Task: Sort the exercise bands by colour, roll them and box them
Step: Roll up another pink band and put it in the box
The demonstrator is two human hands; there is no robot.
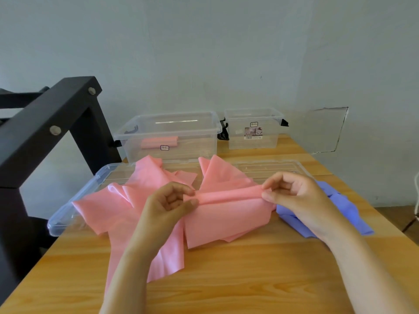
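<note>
Wooden desk (249,279) against a pale wall (204,53). Partly over a clear lid (68,216): pink bands (140,214), loose and crumpled, nearest one rolled into a tube (229,194) along its far edge. Tube's ends pinched by left hand (167,205) and right hand (297,196), fingers (181,189) of both curled. Just right of the lid, purple band (353,211), partly under the right wrist. Behind the lid, big box (167,116) with a pink roll (158,142) inside, small box (254,137) further right. Left of the lid, black frame (45,118).

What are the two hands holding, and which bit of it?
Both pinch one pink band by its rolled-up part: the left hand at the roll's left end, the right hand at its right end.
</note>
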